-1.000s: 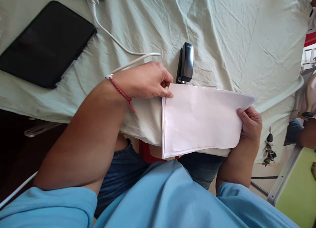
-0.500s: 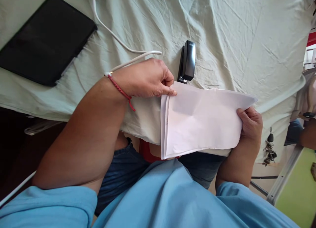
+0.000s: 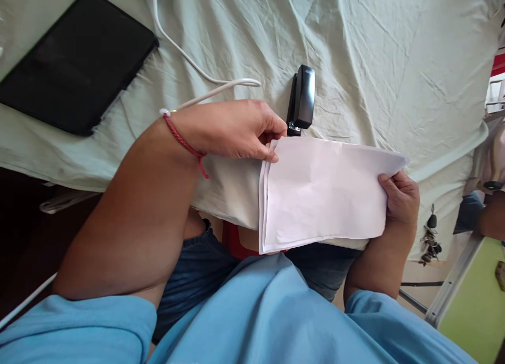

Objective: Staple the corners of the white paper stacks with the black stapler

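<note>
Several white sheets of paper (image 3: 327,195) lie stacked over the near edge of the table, their left edges slightly fanned. My left hand (image 3: 248,130) is at the top left corner of the sheets, thumb on top and fingers behind. At the right end, my right hand (image 3: 401,198) grips the sheets between thumb and curled fingers. Just beyond the top left corner stands a black stapler (image 3: 304,98), its near end close to my left fingertips and the paper's edge.
A pale green cloth (image 3: 379,64) with wrinkles covers the table. On the left lies a black tablet-like device (image 3: 79,64). A white cable (image 3: 189,61) runs behind my left wrist. A bunch of keys (image 3: 431,240) is at the right edge, near a green-topped surface (image 3: 473,295).
My left thumb has shifted slightly left and down on the corner, and the fingers have spread a little. The sheets' left edges have drawn closer together. My right hand has stayed put.
</note>
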